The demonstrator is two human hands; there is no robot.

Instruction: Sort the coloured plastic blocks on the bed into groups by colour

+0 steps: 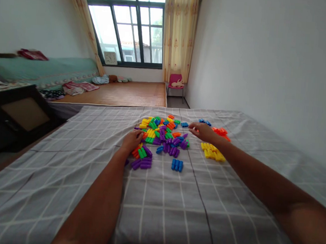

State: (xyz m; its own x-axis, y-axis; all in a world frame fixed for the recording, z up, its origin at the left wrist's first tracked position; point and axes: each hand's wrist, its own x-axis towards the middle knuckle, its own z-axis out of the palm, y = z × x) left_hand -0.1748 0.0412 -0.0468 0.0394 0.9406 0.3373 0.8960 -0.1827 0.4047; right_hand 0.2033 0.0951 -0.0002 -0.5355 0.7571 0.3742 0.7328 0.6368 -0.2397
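A mixed pile of plastic toy blocks [162, 133] in purple, green, yellow, orange and blue lies on the bed. My left hand [133, 140] is at the pile's left edge, fingers curled together beside an orange block [144, 136]; whatever they may hold is hidden. To the right of the pile my right hand [202, 131] hovers with bent fingers a little apart and nothing visible in them. Nearest to it is a blue block [184, 125]. Yellow blocks [213, 152] lie grouped below my right wrist, and orange blocks [221, 132] sit behind it.
Blue blocks [177, 165] stand together in front of the pile, with purple blocks [142, 163] to their left. More blue blocks [205, 122] lie behind my right hand. A grey checked sheet [158, 212] covers the bed. A dark cabinet [19, 118] stands at left.
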